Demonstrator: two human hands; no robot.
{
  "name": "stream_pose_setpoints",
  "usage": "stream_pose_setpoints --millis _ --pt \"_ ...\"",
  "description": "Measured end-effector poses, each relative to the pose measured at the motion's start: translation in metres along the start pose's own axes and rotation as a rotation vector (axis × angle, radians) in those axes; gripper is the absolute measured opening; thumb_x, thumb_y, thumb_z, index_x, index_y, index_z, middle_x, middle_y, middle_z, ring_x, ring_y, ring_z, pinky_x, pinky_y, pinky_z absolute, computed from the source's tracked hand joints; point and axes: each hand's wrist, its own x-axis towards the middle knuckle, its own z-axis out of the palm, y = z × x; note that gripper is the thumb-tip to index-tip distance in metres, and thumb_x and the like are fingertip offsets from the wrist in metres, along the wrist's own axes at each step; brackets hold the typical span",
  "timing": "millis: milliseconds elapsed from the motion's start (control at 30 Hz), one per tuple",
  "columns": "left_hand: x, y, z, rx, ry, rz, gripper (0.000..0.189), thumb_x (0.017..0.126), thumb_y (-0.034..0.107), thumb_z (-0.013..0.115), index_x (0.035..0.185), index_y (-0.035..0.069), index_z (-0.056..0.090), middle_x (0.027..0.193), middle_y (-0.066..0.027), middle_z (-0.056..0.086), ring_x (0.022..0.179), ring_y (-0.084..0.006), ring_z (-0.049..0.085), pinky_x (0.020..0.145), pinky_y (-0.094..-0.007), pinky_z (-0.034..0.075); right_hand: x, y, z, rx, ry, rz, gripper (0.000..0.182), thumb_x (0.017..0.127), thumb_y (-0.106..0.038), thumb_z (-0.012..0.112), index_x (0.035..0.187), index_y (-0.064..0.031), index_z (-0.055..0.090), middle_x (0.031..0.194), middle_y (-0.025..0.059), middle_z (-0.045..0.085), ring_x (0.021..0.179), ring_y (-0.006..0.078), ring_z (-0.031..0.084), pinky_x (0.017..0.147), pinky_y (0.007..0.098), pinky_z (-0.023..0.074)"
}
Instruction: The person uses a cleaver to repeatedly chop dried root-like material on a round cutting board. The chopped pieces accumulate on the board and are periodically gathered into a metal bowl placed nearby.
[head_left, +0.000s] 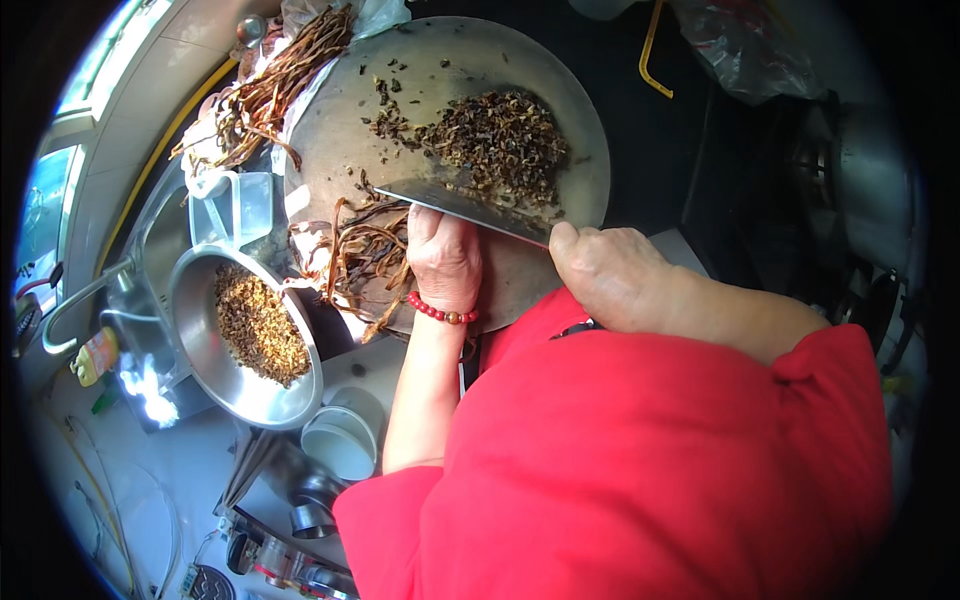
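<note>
My right hand (611, 274) grips the handle end of a wide-bladed cleaver (465, 214), whose blade slants across a round chopping board (517, 289). Against the near side of the blade lies my left hand (444, 251), with a red bead bracelet at the wrist; its fingertips are hidden, so what they hold is unclear. Long brown dried strips (367, 247), perhaps a dried vegetable, lie left of this hand and partly hang over the board's edge. Beyond the blade is a heap of chopped dark brown bits (495, 142), with scattered crumbs to its left.
A steel bowl (311, 375) of chopped bits stands at the left, beside a sink with a faucet (82, 300). More dried strips (262, 97) lie in a bundle at the upper left. White containers (341, 442) stand below the bowl. A yellow strip (646, 56) and plastic bag (750, 60) are at the upper right.
</note>
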Motion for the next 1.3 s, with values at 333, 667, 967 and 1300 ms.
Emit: stream_pose_setpoints --millis 333,667,967,1300 --pt "-0.001 -0.003 0.003 -0.022 0.015 -0.003 0.012 0.071 0.001 0.067 0.083 0.003 0.064 0.088 -0.0136 0.063 0.081 -0.0316 0.060 0.072 -0.0370 0.050 0.069 -0.011 0.019 -0.040 0.236 -0.110 0.013 0.075 -0.002 0.054 0.082 0.0075 0.049 0.067 0.0210 0.063 0.065 0.0318 0.067 0.054 0.0386 0.0539" --pt "0.003 0.000 0.002 0.002 0.042 0.079 0.018 0.072 -0.005 0.065 0.087 0.003 0.063 0.093 -0.0125 0.060 0.087 -0.0305 0.057 0.078 -0.0369 0.047 0.032 0.010 0.009 0.039 0.291 -0.014 0.011 0.074 0.002 0.052 0.084 0.0043 0.049 0.075 0.0249 0.062 0.069 0.0377 0.065 0.060 0.0456 0.0514" --pt "0.002 0.002 0.002 -0.012 0.058 -0.009 0.021 0.071 -0.002 0.066 0.091 0.003 0.064 0.092 -0.0137 0.061 0.086 -0.0322 0.058 0.076 -0.0374 0.047 0.000 0.006 0.004 0.041 0.077 -0.004 0.017 0.068 0.007 0.054 0.083 0.0064 0.047 0.064 0.0220 0.060 0.064 0.0373 0.063 0.055 0.0440 0.0511" --pt "0.001 0.001 0.003 -0.047 0.031 -0.013 0.018 0.070 -0.003 0.065 0.087 0.003 0.065 0.090 -0.0127 0.061 0.084 -0.0310 0.058 0.075 -0.0366 0.048 0.067 -0.007 0.015 0.049 0.263 -0.085 0.013 0.070 0.006 0.053 0.081 0.0073 0.046 0.066 0.0269 0.059 0.065 0.0403 0.062 0.057 0.0461 0.0502"
